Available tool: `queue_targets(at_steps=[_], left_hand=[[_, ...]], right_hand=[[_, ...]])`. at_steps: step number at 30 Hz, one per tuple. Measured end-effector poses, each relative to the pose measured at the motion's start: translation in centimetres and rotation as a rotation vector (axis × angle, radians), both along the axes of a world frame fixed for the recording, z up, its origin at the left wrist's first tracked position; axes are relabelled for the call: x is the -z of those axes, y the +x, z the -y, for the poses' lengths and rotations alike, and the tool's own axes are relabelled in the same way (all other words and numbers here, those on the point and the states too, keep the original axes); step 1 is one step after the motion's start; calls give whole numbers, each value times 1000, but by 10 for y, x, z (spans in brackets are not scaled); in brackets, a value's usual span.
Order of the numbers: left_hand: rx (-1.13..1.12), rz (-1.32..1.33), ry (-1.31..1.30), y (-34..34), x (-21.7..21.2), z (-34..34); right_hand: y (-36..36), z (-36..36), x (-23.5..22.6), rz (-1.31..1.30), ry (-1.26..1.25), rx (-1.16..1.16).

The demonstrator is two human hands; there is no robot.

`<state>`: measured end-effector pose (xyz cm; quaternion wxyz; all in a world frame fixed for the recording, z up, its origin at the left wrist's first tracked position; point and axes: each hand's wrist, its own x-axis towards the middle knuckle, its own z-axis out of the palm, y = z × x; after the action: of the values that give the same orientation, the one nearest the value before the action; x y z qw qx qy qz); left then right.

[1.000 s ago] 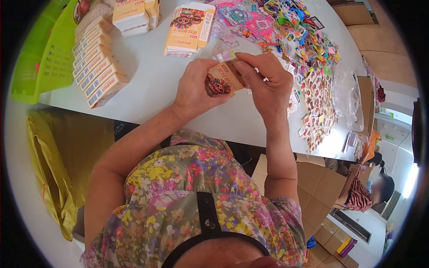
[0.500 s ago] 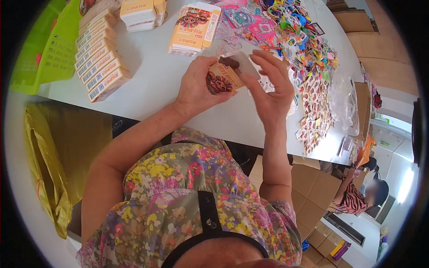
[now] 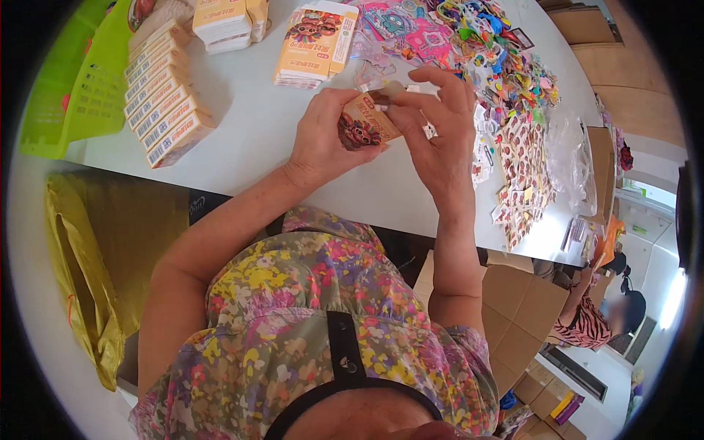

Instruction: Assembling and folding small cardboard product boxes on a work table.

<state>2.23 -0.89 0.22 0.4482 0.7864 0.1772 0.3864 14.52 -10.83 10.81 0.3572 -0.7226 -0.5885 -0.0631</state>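
Observation:
My left hand (image 3: 323,136) grips a small orange-and-white printed box (image 3: 364,123) above the white table (image 3: 257,139). My right hand (image 3: 436,136) is at the box's far end, its fingers pinching the flap together with a small clear-wrapped item (image 3: 389,92). A stack of flat unfolded boxes of the same print (image 3: 315,44) lies just beyond the hands.
A row of filled boxes (image 3: 161,99) lines the table's left side beside a green basket (image 3: 70,88). Colourful stickers and small packets (image 3: 506,95) cover the right side. A yellow bag (image 3: 81,264) hangs lower left. Cardboard cartons (image 3: 521,315) and another person (image 3: 601,315) are at lower right.
Both hands have stayed on the box while my right fingers shifted from its side up to the flap end. The view has tilted slightly.

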Motion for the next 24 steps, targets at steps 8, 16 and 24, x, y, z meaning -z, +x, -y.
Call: queue_targets(at_steps=[8,16,24], left_hand=[[4,48,12,1,2,0],[-8,133,-124,4,2,0],[263,137,-308,-11,-11,4]], right_hand=[[4,7,-3,-220,-98,-16],[-10,16,12,-559,9,97],[-6,31,33,-1046,257,97]])
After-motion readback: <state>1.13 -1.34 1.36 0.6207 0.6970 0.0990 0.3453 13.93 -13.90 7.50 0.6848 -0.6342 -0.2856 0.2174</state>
